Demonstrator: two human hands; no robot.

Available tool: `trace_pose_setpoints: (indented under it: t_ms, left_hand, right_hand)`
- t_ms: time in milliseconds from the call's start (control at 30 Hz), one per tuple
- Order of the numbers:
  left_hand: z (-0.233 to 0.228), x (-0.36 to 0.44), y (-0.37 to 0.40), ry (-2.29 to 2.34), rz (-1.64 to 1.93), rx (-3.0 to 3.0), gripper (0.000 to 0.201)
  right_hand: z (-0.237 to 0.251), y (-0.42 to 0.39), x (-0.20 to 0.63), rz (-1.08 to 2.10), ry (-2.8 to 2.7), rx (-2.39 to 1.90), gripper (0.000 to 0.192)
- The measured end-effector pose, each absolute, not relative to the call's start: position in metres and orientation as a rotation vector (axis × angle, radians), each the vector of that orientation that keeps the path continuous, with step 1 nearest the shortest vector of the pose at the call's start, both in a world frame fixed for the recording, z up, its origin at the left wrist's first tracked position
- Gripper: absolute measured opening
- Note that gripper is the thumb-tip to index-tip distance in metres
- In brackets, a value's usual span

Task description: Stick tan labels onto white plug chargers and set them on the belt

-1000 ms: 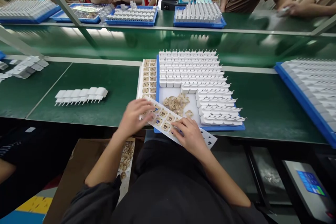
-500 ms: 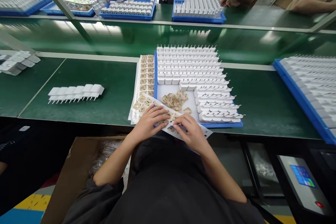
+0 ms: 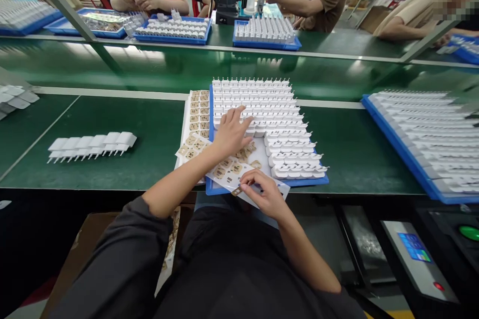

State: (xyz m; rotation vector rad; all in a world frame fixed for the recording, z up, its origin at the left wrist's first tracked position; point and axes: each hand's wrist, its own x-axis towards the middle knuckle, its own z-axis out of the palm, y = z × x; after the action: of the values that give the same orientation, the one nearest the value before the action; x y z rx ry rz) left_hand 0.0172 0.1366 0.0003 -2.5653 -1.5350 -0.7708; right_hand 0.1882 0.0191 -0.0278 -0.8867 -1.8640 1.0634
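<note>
My left hand reaches over the blue tray, fingers outspread above or against the rows of white plug adapters. Whether its fingertips touch an adapter I cannot tell. My right hand is closed in a pinch at a small tan sticker near the tray's front edge. Beneath it a white sheet of tan stickers lies slanted across the tray's front left corner, with some spots bare. A heap of loose tan pieces lies in the tray, partly hidden by my left hand.
More sticker sheets are stacked left of the tray. A row of white adapters lies on the green bench. Another full tray stands at right. Across the divider, people work beside trays of adapters.
My left hand has left the sticker sheet and moved forward over the adapters. My right hand now pinches a sticker slightly lower at the sheet. The view has tilted up a little.
</note>
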Motion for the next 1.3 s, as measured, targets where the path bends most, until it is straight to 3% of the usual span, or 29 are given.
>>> trace_pose_setpoints:
  t_ms: [133, 267, 433, 567, 633, 700, 833, 1033, 1300]
  left_hand:
    - [-0.007, 0.035, 0.161, -1.515, -0.633, -2.589, 0.029]
    - [-0.004, 0.025, 0.156, -1.588, -0.866, -2.673, 0.026]
    - [0.013, -0.001, 0.109, -1.931, -1.833, -2.806, 0.039]
    - [0.001, -0.005, 0.060, -2.024, -2.940, -2.475, 0.053]
    - [-0.015, 0.000, 0.042, -2.047, -3.192, -2.331, 0.051]
    - [-0.031, 0.007, 0.030, -2.043, -3.191, -2.307, 0.043]
    - [-0.051, 0.013, 0.017, -1.919, -2.817, -2.377, 0.031]
    - [-0.044, 0.009, 0.011, -1.812, -2.437, -2.710, 0.049]
    - [-0.041, 0.008, 0.022, -1.773, -2.093, -2.746, 0.042]
  right_hand:
    - [-0.029, 0.027, 0.185, 1.081, -1.862, -0.828, 0.009]
    - [-0.032, 0.029, 0.187, 1.075, -1.755, -0.810, 0.009]
    - [-0.031, 0.027, 0.188, 1.060, -1.553, -0.828, 0.007]
    - [-0.021, 0.024, 0.185, 1.134, -1.437, -0.755, 0.006]
    - [-0.015, 0.022, 0.182, 1.184, -1.396, -0.719, 0.007]
    - [-0.010, 0.020, 0.180, 1.209, -1.367, -0.706, 0.009]
    - [-0.007, 0.019, 0.181, 1.199, -1.338, -0.749, 0.012]
    - [-0.011, 0.017, 0.185, 1.191, -1.355, -0.830, 0.016]
    - [-0.012, 0.016, 0.189, 1.110, -1.363, -0.911, 0.013]
